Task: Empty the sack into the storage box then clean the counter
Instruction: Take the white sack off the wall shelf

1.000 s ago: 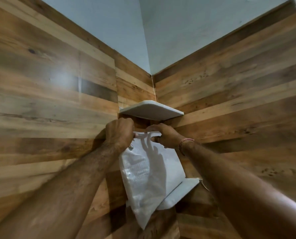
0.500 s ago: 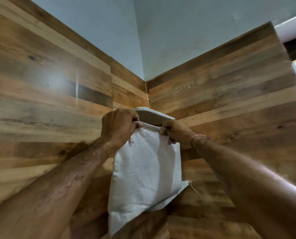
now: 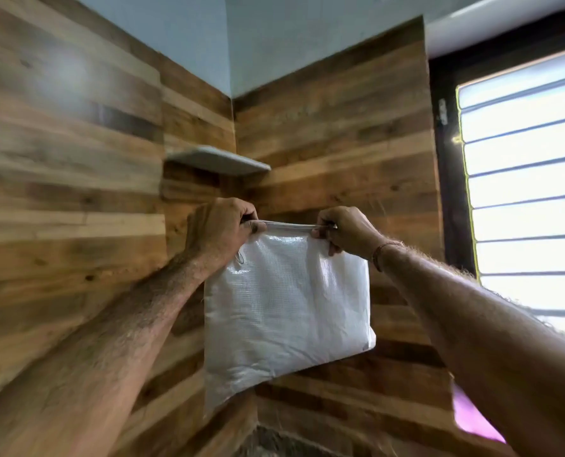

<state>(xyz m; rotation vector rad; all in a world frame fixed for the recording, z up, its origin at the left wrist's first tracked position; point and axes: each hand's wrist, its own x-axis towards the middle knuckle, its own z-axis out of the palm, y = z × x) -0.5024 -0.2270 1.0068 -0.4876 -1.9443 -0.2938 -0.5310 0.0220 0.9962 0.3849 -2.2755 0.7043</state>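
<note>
While both hands grip its top edge, the sack (image 3: 287, 301) hangs in mid-air in front of the wood-panelled corner, below the corner shelf (image 3: 218, 159) and apart from it. The left hand (image 3: 220, 230) is fisted round the left end of the rolled hem. The right hand (image 3: 347, 230) pinches the right end. The hem is pulled taut between them and the mouth looks closed. The lower part bulges slightly; I cannot tell the contents.

No storage box is in view. A dark speckled patch at the bottom edge may be the tabletop (image 3: 274, 443), but it is too blurred to say.

The step, as judged, is carrying the sack, with emptying not yet begun. The next move likely calls for getting the sack over the box, loosening the mouth and tipping from a bottom corner. Cleaning comes after.
</note>
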